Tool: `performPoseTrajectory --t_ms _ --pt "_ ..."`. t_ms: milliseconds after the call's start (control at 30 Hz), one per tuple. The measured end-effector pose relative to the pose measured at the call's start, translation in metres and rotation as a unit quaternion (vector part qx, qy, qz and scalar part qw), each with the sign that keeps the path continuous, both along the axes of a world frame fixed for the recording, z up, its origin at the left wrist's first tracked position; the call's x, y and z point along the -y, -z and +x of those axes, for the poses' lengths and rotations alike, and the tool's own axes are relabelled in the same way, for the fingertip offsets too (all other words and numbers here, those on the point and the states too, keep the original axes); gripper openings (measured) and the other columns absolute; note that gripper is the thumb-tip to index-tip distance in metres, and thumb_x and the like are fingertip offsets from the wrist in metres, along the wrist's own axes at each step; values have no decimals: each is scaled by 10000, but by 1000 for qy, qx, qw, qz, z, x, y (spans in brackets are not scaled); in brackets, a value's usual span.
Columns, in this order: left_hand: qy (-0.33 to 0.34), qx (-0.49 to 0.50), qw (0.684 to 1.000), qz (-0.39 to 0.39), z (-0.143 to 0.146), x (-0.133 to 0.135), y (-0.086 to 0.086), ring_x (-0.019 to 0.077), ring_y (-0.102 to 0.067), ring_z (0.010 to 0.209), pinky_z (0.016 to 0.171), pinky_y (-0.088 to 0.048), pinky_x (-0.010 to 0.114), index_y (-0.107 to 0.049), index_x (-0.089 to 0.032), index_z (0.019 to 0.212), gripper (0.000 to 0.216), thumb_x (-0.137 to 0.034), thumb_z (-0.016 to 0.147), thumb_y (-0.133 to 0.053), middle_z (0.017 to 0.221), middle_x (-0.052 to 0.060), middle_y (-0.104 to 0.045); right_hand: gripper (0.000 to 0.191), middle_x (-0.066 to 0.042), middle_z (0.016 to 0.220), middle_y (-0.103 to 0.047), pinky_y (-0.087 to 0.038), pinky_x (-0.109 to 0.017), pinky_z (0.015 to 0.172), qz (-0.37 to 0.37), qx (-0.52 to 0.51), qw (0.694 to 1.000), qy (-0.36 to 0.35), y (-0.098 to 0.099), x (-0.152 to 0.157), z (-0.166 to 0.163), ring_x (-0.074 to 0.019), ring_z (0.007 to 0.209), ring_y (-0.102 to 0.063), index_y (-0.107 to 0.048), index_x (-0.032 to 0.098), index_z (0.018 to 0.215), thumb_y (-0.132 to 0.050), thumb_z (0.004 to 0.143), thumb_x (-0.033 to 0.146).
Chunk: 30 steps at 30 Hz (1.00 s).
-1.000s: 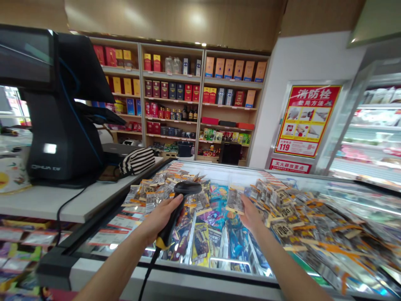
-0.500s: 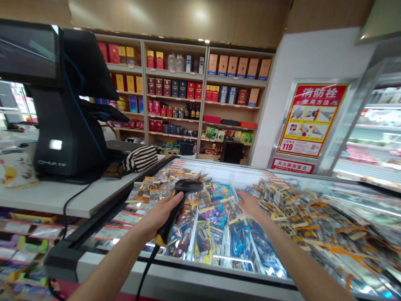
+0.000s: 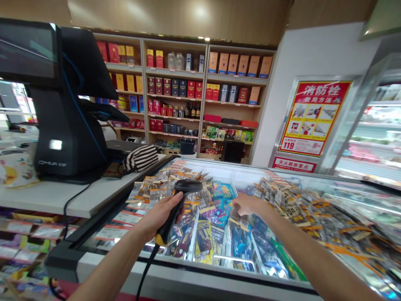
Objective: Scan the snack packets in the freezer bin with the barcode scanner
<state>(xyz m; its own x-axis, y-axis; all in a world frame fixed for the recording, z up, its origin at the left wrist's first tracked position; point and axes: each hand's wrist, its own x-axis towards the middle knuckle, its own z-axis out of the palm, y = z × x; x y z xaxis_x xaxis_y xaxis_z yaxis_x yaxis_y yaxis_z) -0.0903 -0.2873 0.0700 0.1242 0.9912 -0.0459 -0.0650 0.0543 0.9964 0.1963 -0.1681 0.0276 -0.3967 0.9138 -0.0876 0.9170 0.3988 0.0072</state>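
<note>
My left hand [image 3: 166, 210] is wrapped round the handle of a black barcode scanner [image 3: 189, 186], its head turned up and its cable running down. Over the glass-topped freezer [image 3: 200, 267], my right hand [image 3: 246, 204] has its fingers closed on the top of a small clear snack packet [image 3: 239, 222] with an orange edge. Below that packet, blue ice cream wrappers [image 3: 240, 242] show through the glass. More of these packets lie in a left pile [image 3: 161, 188] beyond the scanner and in a larger right pile [image 3: 300, 213] beside my right forearm.
On the white counter [image 3: 53, 194] to the left stand a black checkout terminal [image 3: 70, 125] and a striped pouch [image 3: 140, 159]. Shelves [image 3: 175, 75] of boxes and bottles line the back wall. A red fire hydrant sign [image 3: 315, 119] hangs at the right.
My right hand has moved slightly left and its fingers have closed on a packet, which has shifted and tilted. My left hand and the scanner stay put.
</note>
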Motion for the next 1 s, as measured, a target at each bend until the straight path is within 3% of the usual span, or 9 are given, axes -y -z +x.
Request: performPoseTrajectory --t_ms 100,200,267,333,400,433,667,800,1000 --pt "-2 -1 1000 -5 2 0 -1 85 -467 435 449 -353 204 -528 -145 603 366 -501 686 -500 496 -20 -533 183 -80 854 -605 -375 -291 619 60 -30 997 31 -3 -4 15 -239 802 -544 -626 188 676 -621 494 172" --pt "5 -4 1000 -8 3 -1 -1 86 -465 429 451 -353 204 -527 -142 592 383 -511 689 -488 477 -21 -524 80 -49 664 -606 -371 -277 599 110 -207 967 103 4 -10 27 -195 691 -551 -567 173 620 -579 580 241" --pt "10 3 1000 -7 5 -1 -1 88 -470 439 453 -361 205 -528 -144 600 379 -512 686 -492 503 -15 -540 117 -19 585 -597 -384 -276 578 125 -414 887 163 15 -13 30 -178 618 -555 -550 182 683 -540 614 276" --pt "14 9 1000 -9 9 -1 -2 89 -474 451 453 -366 205 -534 -144 618 370 -505 688 -495 535 -5 -559 231 -4 637 -627 -410 -285 586 113 -621 754 181 28 -15 29 -183 636 -575 -541 199 788 -559 574 283" --pt "12 12 1000 -14 13 1 -3 85 -469 450 448 -364 198 -538 -140 618 367 -495 698 -491 537 1 -560 315 0 722 -650 -430 -295 620 93 -737 647 170 42 -16 24 -190 694 -589 -538 210 827 -583 521 273" --pt "10 16 1000 -15 16 2 -3 82 -466 448 444 -361 193 -538 -137 615 364 -487 703 -489 531 1 -557 312 -2 743 -653 -435 -299 639 91 -761 620 167 47 -17 21 -193 716 -590 -544 208 808 -590 505 269" --pt "42 40 998 -33 21 6 0 71 -465 451 448 -358 184 -547 -145 659 329 -470 697 -515 554 -4 -567 237 23 688 -639 -447 -302 673 113 -816 540 170 61 -24 1 -163 686 -582 -537 198 724 -584 494 226" --pt "90 4 996 -14 19 5 -1 63 -446 440 453 -342 181 -550 -130 603 384 -486 723 -470 514 -11 -535 235 26 685 -635 -452 -283 647 117 -821 530 175 57 -25 -7 -151 659 -578 -536 196 716 -584 488 221" --pt "90 26 995 -31 25 7 -7 64 -452 424 439 -338 183 -525 -144 632 341 -477 699 -509 516 -25 -535 246 16 674 -633 -450 -293 638 133 -817 534 171 56 -24 -13 -170 675 -582 -526 196 722 -590 490 244"
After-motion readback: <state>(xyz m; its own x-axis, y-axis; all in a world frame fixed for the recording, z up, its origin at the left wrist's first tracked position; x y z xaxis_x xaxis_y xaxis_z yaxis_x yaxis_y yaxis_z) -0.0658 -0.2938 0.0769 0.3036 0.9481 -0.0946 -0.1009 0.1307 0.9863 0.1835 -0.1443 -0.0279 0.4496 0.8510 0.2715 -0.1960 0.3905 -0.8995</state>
